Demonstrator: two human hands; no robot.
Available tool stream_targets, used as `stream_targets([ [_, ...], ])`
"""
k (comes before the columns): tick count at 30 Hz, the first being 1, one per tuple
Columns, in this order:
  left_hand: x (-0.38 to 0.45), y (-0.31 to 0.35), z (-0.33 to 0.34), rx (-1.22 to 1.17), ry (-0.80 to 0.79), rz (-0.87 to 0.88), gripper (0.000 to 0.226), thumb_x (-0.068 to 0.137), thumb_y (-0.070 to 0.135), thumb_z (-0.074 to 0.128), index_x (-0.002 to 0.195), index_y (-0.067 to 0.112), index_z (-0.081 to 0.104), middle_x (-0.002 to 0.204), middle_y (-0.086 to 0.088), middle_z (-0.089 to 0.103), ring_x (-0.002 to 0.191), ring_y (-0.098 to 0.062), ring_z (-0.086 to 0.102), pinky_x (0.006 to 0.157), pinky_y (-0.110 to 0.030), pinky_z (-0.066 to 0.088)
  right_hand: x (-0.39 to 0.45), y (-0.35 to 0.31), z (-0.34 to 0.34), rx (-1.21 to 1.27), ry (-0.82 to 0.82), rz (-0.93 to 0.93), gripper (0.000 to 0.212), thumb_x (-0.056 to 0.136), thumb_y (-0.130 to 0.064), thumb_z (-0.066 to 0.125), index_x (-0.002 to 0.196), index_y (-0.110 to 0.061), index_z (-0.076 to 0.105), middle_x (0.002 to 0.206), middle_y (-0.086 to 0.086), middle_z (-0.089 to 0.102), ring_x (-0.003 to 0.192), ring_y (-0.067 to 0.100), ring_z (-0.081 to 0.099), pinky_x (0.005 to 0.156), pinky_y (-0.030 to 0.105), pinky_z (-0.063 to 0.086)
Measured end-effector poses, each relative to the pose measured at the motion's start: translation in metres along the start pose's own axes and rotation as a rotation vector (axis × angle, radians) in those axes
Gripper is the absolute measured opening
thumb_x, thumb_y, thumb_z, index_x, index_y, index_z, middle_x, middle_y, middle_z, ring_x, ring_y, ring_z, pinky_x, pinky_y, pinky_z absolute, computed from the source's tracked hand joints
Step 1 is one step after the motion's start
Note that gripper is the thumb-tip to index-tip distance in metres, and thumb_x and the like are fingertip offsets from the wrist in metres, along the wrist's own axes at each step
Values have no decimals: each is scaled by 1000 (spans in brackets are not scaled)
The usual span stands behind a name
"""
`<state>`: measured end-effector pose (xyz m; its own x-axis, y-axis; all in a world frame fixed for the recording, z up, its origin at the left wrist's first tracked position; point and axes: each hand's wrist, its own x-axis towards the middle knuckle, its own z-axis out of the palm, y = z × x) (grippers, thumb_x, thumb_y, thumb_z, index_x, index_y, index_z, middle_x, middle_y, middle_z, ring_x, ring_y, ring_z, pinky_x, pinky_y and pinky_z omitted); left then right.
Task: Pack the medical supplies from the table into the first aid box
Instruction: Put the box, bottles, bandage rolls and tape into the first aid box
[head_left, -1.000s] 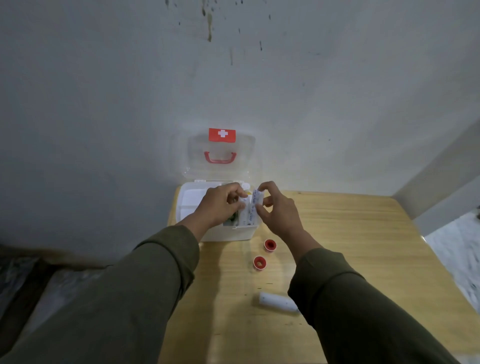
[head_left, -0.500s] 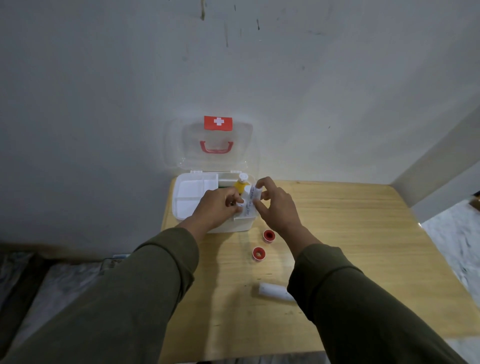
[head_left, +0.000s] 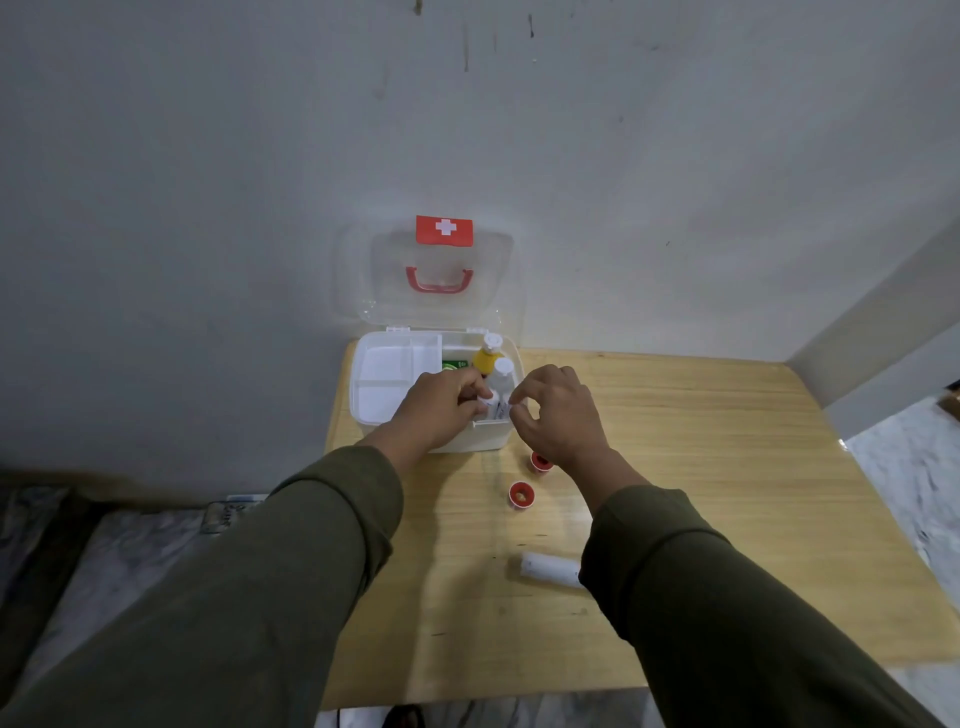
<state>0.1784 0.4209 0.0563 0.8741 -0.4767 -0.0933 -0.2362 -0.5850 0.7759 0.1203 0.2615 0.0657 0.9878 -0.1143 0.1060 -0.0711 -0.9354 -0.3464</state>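
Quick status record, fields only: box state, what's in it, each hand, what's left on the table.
box: first aid box open, lid up against the wall
inside: yellow bottle, white bottle, green packet
left hand: left hand in the box, gripping a small white item
right hand: right hand at the box's right edge, fingers curled, holding nothing visible
left on table: two red-capped vials, white roll

White plastic first aid box (head_left: 488, 439) at far-left of the light wooden table (head_left: 727, 493), clear lid (head_left: 395, 291) up vs. wall behind. Inside: white divided tray (head_left: 384, 374) left; yellow bottle (head_left: 487, 357) & white-capped bottle (head_left: 502, 375) right. Two small red-rimmed tape rolls (head_left: 522, 494) just in front of box; white paper-wrapped roll (head_left: 549, 568) nearer still.
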Motion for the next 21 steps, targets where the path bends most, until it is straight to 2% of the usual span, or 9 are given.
stream_targets([
  [5,-2,1,0,-19,-10,-23,13,88,19,62,101,21,64,108,-5,70,102,-21,63,88,-31,47,1,1,1,-3,-15,21,26,88,-30,54,101,-14,69,116,5,60,111,22,47,86,35,38],
  [11,-6,5,-2,-44,-12,-26,32,87,18,63,116,27,53,115,-2,69,109,-17,62,84,-26,43,-2,0,-1,69,-19,19,23,85,-27,56,104,-15,64,114,5,62,108,23,49,88,37,39],
  [18,-16,9,-6,-39,46,-44,40,85,23,65,121,33,50,117,2,69,99,-15,63,84,-27,45,-8,3,-7,159,-14,22,41,81,-23,61,120,-19,51,113,4,62,108,24,50,91,39,42],
  [21,-21,10,-4,-48,86,-74,41,84,25,67,121,33,50,120,2,67,107,-16,62,87,-25,43,-9,11,-6,173,-30,25,46,81,-26,63,125,-21,48,114,3,61,111,22,49,93,39,43],
])
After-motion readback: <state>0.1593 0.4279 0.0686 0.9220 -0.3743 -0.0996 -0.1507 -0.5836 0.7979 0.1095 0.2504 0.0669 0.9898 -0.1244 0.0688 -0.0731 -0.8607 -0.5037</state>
